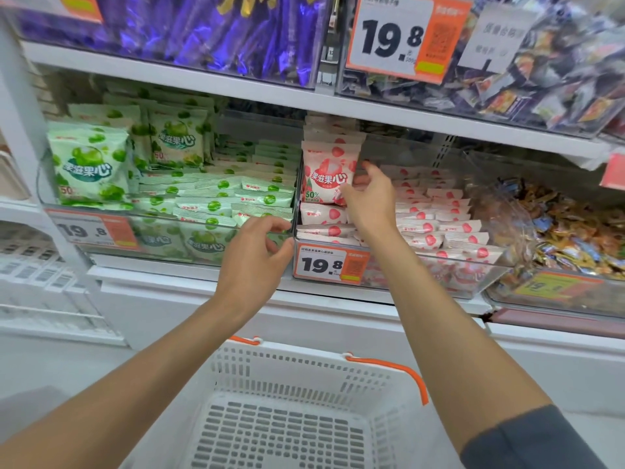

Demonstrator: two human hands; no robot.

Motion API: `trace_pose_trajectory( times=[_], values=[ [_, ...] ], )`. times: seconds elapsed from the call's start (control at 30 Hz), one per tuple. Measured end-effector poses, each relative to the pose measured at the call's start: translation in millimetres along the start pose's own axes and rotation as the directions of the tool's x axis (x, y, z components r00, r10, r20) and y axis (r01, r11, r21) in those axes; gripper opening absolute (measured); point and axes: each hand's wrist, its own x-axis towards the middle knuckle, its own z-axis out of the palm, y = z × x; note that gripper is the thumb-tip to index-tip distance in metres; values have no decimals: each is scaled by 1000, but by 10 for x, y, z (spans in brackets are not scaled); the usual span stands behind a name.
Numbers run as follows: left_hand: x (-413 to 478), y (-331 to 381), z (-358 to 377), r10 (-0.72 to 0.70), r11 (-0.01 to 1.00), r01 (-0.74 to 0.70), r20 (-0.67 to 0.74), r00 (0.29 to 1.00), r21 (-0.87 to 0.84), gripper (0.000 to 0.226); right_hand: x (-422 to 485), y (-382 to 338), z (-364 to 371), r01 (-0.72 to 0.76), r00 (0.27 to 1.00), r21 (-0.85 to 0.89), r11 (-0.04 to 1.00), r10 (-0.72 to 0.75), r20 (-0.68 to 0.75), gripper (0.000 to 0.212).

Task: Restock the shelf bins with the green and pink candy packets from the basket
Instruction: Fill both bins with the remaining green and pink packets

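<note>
Two clear shelf bins sit side by side on the middle shelf. The left bin is full of green candy packets, some upright at its left, several lying flat. The right bin holds pink candy packets. My right hand grips an upright pink packet at that bin's left end, fingers curled round its right edge. My left hand hovers at the front rim where the bins meet, fingers loosely curled, holding nothing. The white basket with orange handles stands below; its visible floor shows no packets.
A shelf above carries bins of purple wrapped sweets and mixed dark sweets, with a 19.8 price tag. A further bin of mixed sweets stands to the right. White shelving stands at the left.
</note>
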Motion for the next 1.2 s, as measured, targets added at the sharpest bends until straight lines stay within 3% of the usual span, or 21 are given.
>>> trace_pose_trajectory(
  times=[0.13, 0.27, 0.33, 0.4, 0.47, 0.57, 0.63, 0.7, 0.77, 0.83, 0.9, 1.0, 1.1, 1.17, 1.2],
  values=[
    [-68, 20, 9, 31, 998, -33, -43, 999, -57, 13, -105, -5, -96, 63, 998, -151, 987, -63, 1, 47],
    [-237, -2, 66, 18, 998, -15, 57, 998, -53, 15, -491, 25, -185, 328, 940, -225, 917, -341, -18, 31],
    [-361, -119, 101, -42, 999, 41, 171, 984, 11, 14, -806, 107, -162, 406, 914, -219, 887, -396, 90, 25],
    [-514, -334, 140, -162, 986, 137, 331, 930, 96, 12, -1153, 327, -64, 387, 906, -257, 886, -314, 283, 24],
    [-729, -648, 175, -278, 952, 173, 475, 835, 253, 10, -1511, 714, 96, 329, 839, -372, 868, -87, 537, 25],
    [-1105, -1252, 214, -389, 862, -12, 676, 626, 507, 8, -1995, 1311, 265, 372, 586, -483, 793, 203, 785, 29],
    [-1387, -1617, 192, -514, 759, -214, 767, 384, 615, 9, -2244, 1595, 307, 389, 413, -511, 767, 351, 841, 31],
    [-1643, -1930, 154, -648, 675, -296, 735, 202, 676, 8, -2442, 1822, 369, 380, 293, -541, 751, 457, 840, 32],
    [-1865, -2195, 187, -672, 674, -322, 733, 108, 665, 51, -2615, 1957, 462, 364, 246, -565, 740, 509, 825, 34],
    [-2068, -2284, 290, -616, 734, -274, 779, 113, 621, 65, -2742, 2031, 550, 342, 219, -558, 756, 514, 830, 33],
    [-2285, -2300, 444, -559, 758, -314, 817, 140, 572, 63, -2811, 2052, 594, 312, 215, -557, 770, 514, 830, 31],
    [-2497, -2365, 602, -489, 667, -571, 859, 149, 479, 51, -2789, 2106, 577, 289, 228, -557, 779, 509, 830, 28],
    [-2557, -2436, 660, -422, 588, -710, 896, 139, 387, 37, -2650, 2129, 485, 232, 307, -578, 782, 505, 807, 23],
    [-2501, -2367, 716, -426, 650, -632, 891, 156, 422, 30, -2555, 2070, 408, 189, 355, -587, 787, 503, 788, 22],
    [-2400, -2256, 742, -435, 706, -527, 877, 203, 472, 21, -2481, 2017, 367, 186, 373, -584, 790, 493, 786, 23]
  ],
)
